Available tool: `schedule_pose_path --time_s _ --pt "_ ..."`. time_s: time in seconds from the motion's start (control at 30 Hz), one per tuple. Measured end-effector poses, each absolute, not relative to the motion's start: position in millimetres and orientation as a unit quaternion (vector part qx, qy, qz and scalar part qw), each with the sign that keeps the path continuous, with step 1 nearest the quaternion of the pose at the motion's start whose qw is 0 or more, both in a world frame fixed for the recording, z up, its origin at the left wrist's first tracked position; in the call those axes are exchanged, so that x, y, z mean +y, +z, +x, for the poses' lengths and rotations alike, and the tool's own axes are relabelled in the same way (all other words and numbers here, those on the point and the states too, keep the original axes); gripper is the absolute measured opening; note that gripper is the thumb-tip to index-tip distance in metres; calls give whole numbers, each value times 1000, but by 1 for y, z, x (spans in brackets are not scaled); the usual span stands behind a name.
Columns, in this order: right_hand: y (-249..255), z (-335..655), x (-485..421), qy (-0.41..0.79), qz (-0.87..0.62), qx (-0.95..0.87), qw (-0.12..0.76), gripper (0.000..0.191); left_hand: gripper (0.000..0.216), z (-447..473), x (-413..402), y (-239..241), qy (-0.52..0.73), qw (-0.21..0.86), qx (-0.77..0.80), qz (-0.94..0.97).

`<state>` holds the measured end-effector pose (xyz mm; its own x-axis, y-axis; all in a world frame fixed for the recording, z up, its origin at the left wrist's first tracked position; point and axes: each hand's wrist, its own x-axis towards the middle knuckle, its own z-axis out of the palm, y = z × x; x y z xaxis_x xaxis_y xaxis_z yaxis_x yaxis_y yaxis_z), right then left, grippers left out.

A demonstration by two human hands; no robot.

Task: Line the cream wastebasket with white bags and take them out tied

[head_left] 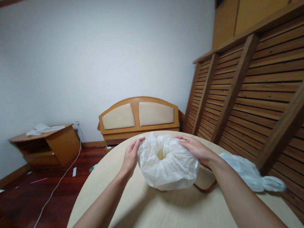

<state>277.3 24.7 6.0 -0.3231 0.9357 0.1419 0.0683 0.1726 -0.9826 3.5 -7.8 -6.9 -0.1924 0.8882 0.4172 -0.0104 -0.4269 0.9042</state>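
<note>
A bedroom in a home being taken apart, padded wooden headboard propped against the white wall at centre, slatted bed frame leaning on the right, low wooden side table at left, dark red wood floor.

left hand, right hand, gripping white plastic bag, round table

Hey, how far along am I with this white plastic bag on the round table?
Done: the white plastic bag sits on the round table with its mouth open. In hand: the left hand and right hand each grip the rim on opposite sides. Seemingly still to do: a second bag lies crumpled and untouched at the table's right edge. A brown curved piece under the first bag is mostly hidden.
</note>
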Motion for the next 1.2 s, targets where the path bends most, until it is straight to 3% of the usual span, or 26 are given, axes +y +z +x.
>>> schedule_pose_path --time_s 0.1,0.23,0.47,0.6,0.67,0.8,0.9,1.07,1.2 --pt "6 274 26 480 -400 -651 430 42 56 0 6 7 624 343 455 535" --pt "10 275 34 336 -423 -702 463 38 51 -11 21 26 610 310 482 547" --pt "32 306 48 228 -446 -650 572 46 44 -31 13 55 632 185 497 565" --pt "44 321 31 197 -455 -613 616 42 32 -34 -13 65 657 115 469 578" --pt "48 325 12 222 -462 -613 601 39 21 -32 -30 66 665 90 454 586" --pt "55 332 -35 380 -422 -676 469 49 6 -23 -68 60 645 41 414 641" --pt "56 339 -58 418 -386 -700 432 54 14 -17 -90 49 616 77 413 667" --pt "37 356 -65 366 -428 -723 401 41 29 -21 -113 28 609 50 440 658" --pt "9 371 -63 235 -458 -734 443 22 27 -23 -135 7 584 -122 367 714"
